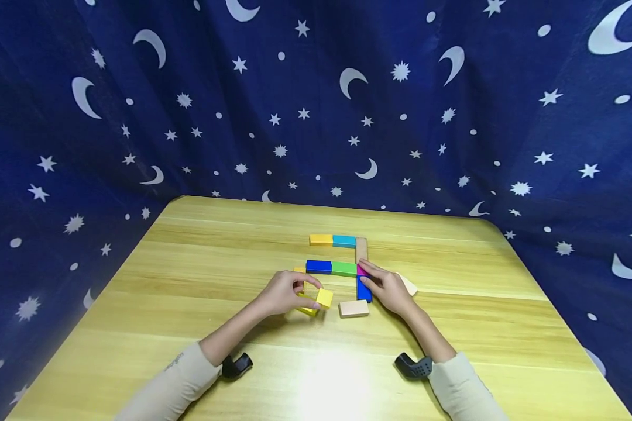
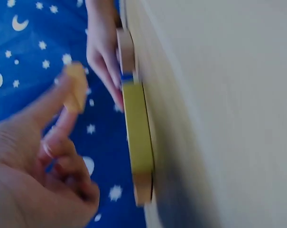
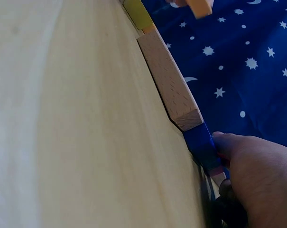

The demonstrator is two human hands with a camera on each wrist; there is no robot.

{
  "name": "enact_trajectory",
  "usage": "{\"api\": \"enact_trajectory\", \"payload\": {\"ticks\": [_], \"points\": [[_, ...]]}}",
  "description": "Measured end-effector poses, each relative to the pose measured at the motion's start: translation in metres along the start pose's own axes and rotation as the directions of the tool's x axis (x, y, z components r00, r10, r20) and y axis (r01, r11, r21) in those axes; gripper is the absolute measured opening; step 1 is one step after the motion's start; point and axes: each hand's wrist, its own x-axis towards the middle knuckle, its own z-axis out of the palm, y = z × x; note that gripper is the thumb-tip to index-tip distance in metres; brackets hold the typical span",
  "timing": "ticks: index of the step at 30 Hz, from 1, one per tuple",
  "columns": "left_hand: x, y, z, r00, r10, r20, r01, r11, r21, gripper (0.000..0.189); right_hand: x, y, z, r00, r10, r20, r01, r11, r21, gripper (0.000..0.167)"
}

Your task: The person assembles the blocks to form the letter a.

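My left hand (image 1: 284,293) pinches a small yellow block (image 1: 324,298) between thumb and fingertips, raised off the table. In the left wrist view this block (image 2: 77,88) looks orange-yellow. Behind and below that hand, another yellow block (image 1: 308,311) is partly hidden. My right hand (image 1: 392,290) rests with fairly straight fingers at a magenta block (image 1: 362,271), its thumb touching the upright-running blue block (image 1: 364,291). A green block (image 1: 344,268) and a dark blue block (image 1: 318,266) continue the row leftward from the magenta one. A plain wooden block (image 1: 353,309) lies between my hands.
Farther back, an orange block (image 1: 320,240), a light blue block (image 1: 344,241) and a plain wooden block (image 1: 361,248) lie end to end. A pale wooden piece (image 1: 407,285) sits partly behind my right hand. A star-patterned curtain (image 1: 316,146) surrounds the wooden table (image 1: 232,228).
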Motion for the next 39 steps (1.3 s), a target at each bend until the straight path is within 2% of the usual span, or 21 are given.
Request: {"api": "enact_trajectory", "payload": {"ticks": [3, 10, 14, 20, 28, 33, 39], "points": [[0.005, 0.0, 0.013, 0.999, 0.007, -0.047, -0.005, 0.999, 0.052, 0.033, 0.0, 0.0, -0.001, 1.0, 0.01, 0.0, -0.01, 1.0, 0.004, 0.04], [0.01, -0.005, 0.028, 0.997, -0.06, -0.049, 0.066, 0.988, 0.14, 0.031, -0.001, 0.0, -0.001, 1.0, -0.006, -0.004, 0.006, 1.0, 0.001, 0.041], [0.01, -0.005, 0.031, 0.997, -0.051, -0.056, 0.063, 0.968, 0.241, 0.031, 0.0, -0.001, -0.002, 1.0, -0.004, -0.008, 0.004, 1.0, 0.0, 0.04], [0.007, -0.004, 0.033, 0.999, -0.044, -0.024, 0.049, 0.933, 0.355, 0.033, 0.0, -0.001, -0.001, 1.0, 0.007, 0.004, -0.007, 1.0, 0.01, 0.041], [0.01, -0.003, 0.034, 1.0, -0.012, -0.003, 0.012, 0.919, 0.395, 0.035, 0.001, -0.001, -0.002, 1.0, -0.017, -0.018, 0.017, 1.0, -0.012, 0.041], [0.011, -0.003, 0.034, 1.0, -0.025, 0.008, 0.019, 0.908, 0.419, 0.036, 0.002, -0.001, -0.001, 1.0, -0.017, -0.019, 0.017, 1.0, -0.01, 0.041], [0.01, -0.002, 0.035, 0.999, -0.031, 0.014, 0.023, 0.908, 0.419, 0.037, 0.001, -0.002, -0.001, 1.0, -0.005, -0.004, 0.005, 1.0, 0.008, 0.04]]}}
